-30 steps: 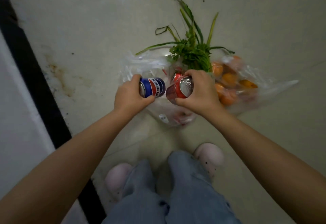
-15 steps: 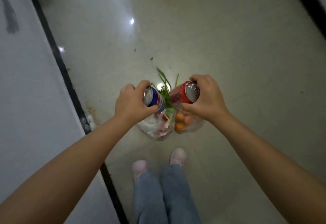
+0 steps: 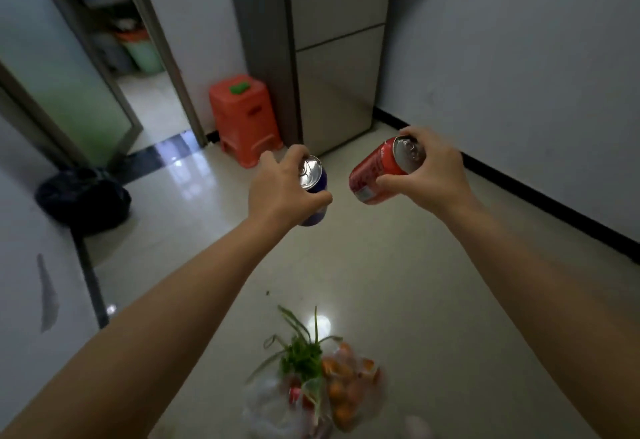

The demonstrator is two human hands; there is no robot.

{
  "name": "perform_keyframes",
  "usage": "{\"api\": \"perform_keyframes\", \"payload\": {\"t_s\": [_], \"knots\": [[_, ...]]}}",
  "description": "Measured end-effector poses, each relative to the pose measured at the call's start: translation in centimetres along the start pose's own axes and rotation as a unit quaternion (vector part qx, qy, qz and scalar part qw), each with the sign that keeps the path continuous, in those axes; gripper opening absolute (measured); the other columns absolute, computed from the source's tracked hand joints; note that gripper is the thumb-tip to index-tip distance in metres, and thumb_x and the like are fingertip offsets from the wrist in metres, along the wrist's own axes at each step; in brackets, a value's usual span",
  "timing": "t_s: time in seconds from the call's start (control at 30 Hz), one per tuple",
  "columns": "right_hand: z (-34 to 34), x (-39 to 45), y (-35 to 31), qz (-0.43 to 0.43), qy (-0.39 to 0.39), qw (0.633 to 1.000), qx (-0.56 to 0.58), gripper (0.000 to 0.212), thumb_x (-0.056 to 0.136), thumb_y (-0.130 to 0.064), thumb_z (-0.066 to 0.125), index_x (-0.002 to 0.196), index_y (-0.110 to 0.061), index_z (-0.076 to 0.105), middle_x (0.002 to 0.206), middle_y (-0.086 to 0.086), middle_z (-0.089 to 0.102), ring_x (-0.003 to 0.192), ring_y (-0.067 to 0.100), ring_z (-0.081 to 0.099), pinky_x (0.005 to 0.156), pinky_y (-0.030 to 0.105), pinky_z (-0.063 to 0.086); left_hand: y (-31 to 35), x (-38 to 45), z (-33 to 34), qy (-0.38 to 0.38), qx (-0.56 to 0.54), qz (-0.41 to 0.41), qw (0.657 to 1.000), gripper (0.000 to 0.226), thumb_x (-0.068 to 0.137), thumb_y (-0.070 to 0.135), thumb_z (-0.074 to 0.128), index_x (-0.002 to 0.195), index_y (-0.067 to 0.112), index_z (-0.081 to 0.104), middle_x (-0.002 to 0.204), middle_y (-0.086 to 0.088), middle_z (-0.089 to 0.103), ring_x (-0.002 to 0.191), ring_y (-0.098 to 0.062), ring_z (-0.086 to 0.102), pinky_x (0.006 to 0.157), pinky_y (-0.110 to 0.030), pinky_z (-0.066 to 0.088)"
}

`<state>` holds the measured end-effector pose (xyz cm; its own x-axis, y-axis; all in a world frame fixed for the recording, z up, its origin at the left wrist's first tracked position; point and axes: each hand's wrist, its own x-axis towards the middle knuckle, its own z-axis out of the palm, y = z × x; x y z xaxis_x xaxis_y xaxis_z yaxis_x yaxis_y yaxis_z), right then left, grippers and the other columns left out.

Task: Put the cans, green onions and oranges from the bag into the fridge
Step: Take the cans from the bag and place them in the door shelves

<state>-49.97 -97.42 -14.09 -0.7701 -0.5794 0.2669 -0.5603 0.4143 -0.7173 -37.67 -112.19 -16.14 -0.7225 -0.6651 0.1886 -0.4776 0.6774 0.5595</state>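
No text could be read with certainty. The red can [image 3: 375, 174], right of the frame's centre, carried white script lettering along its side and a pale label patch near its lower end, both too blurred to make out. The blue can [image 3: 317, 193] beside it showed no legible marking.

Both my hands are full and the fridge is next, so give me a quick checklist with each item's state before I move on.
1. Left hand holds blue can: ok.
2. Right hand holds red can: ok.
3. Fridge door open: not ok, shut.
4. A free hand for the door: not ok.
5. Floor path to fridge free: ok; orange stool stands aside.
6. Bag emptied: not ok, green onions and oranges remain.
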Motion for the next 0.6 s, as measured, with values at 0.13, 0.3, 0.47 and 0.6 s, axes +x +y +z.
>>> {"api": "perform_keyframes", "payload": {"t_s": [0.13,0.3,0.47,0.6], "knots": [[-6.8,6.3,2.6,-0.06,0.014,0.998,-0.017,0.066,0.062,-0.012,0.082,0.121,-0.009,0.054,0.117,0.011,0.058,0.097,0.017,0.051,0.075,0.017,0.041,7.6,5.3,1.7,0.035,-0.016,0.032,0.999,0.065,0.067,0.029,0.078,0.124,0.023,0.048,0.118,-0.01,0.045,0.105,-0.025,0.051,0.083,-0.029,0.046],[-15.4,15.5,6.5,-0.105,0.045,0.993,-0.003,0.062,0.062,-0.011,0.081,0.118,-0.009,0.055,0.103,-0.001,0.051,0.095,0.013,0.048,0.075,0.018,0.039,17.6,13.1,4.3,0.083,-0.024,0.043,0.995,0.061,0.068,0.028,0.077,0.122,0.02,0.05,0.107,-0.005,0.04,0.095,-0.019,0.046,0.078,-0.024,0.041],[-21.3,24.4,9.5,-0.145,0.058,0.988,0.018,0.057,0.061,-0.009,0.08,0.113,-0.009,0.056,0.099,-0.001,0.051,0.091,0.013,0.048,0.063,0.008,0.038,24.9,21.3,6.2,0.121,-0.016,0.063,0.991,0.063,0.07,0.03,0.076,0.124,0.02,0.047,0.12,-0.013,0.045,0.108,-0.028,0.052,0.084,-0.03,0.048],[-23.1,32.2,11.6,-0.165,0.071,0.983,0.049,0.058,0.061,-0.009,0.081,0.114,-0.01,0.055,0.102,0.001,0.051,0.094,0.015,0.05,0.075,0.019,0.044,28.1,28.4,7.3,0.163,0.009,0.082,0.983,0.065,0.07,0.031,0.077,0.126,0.02,0.045,0.121,-0.013,0.045,0.11,-0.028,0.05,0.079,-0.027,0.043]]}}
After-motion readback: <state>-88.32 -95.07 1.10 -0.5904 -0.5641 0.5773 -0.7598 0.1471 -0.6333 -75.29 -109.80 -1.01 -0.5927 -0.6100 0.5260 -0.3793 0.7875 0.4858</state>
